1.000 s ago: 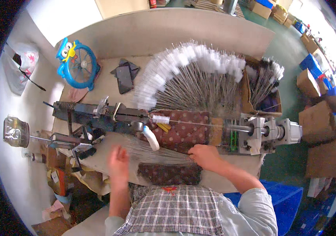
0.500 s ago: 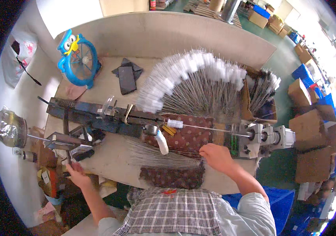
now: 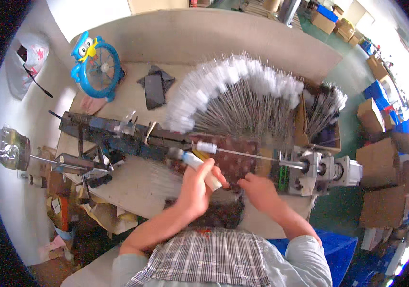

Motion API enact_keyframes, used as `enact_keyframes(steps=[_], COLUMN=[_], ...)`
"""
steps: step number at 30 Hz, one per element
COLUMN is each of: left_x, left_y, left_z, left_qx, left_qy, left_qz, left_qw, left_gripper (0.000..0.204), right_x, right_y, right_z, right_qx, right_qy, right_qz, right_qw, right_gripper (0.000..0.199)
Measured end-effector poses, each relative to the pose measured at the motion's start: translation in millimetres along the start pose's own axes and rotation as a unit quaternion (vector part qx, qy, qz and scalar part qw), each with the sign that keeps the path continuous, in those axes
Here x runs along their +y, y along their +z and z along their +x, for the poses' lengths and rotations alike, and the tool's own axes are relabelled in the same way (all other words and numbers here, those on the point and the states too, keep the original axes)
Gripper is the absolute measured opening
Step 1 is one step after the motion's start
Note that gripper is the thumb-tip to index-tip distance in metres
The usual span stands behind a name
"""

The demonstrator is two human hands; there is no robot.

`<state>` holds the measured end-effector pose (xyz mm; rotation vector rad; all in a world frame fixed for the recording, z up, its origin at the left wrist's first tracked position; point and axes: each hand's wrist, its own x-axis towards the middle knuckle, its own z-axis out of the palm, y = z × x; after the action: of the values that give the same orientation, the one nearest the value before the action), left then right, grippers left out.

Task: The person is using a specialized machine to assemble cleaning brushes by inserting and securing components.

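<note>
My left hand (image 3: 196, 187) is wrapped around a white-covered lever handle (image 3: 193, 161) at the front of the long dark metal machine (image 3: 118, 135). Right of it, my right hand (image 3: 261, 192) has its fingers pinched low over the brown dotted cloth; whatever lies between the fingertips is hidden. Beyond both hands, a small white-bristled brush (image 3: 207, 147) is held level. Its thin wire stem (image 3: 250, 154) runs to the metal spindle (image 3: 296, 165) of the motor unit on the right. Loose wire stems (image 3: 159, 184) lie blurred left of my left hand.
Finished white brushes (image 3: 242, 76) fan out behind the machine. A cardboard box (image 3: 300, 119) at the right holds darker brushes (image 3: 328, 107). A phone (image 3: 154, 92) and a blue toy-shaped fan (image 3: 100, 71) stand at the back left. Cardboard boxes (image 3: 381, 167) are stacked to the right.
My left hand has come from the lever frame at the far left onto the white handle, which has swung to the right. My right hand has shifted slightly left.
</note>
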<state>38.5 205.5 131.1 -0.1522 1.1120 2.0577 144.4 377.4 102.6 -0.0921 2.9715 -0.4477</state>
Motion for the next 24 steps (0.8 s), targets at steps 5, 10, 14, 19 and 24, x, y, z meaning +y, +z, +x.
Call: enact_keyframes(steps=[5, 10, 14, 19, 24], left_x=[68, 47, 45, 33, -36], left_y=[-27, -51, -35, 9, 60], left_z=[-30, -71, -66, -21, 60], left_qx=[-0.079, -0.069, -0.156, -0.259, -0.199], left_qy=[-0.052, 0.019, -0.109, 0.097, 0.392], left_qz=[-0.238, -0.08, 0.119, 0.381, 0.541], left_qw=[0.967, 0.994, 0.975, 0.882, 0.717], left_gripper=[0.04, 0.043, 0.033, 0.019, 0.023], right_x=[-11, -11, 8, 6, 16], right_y=[-18, -66, -99, -69, 12], right_z=[-3, -23, -29, -40, -24], right_qx=[0.0, 0.091, 0.119, 0.008, -0.009], right_qy=[0.015, -0.024, 0.073, 0.083, 0.102], right_qz=[-0.018, -0.138, -0.138, -0.017, 0.024], right_qw=[1.0, 0.986, 0.981, 0.996, 0.994], right_gripper=[0.03, 0.022, 0.015, 0.01, 0.015])
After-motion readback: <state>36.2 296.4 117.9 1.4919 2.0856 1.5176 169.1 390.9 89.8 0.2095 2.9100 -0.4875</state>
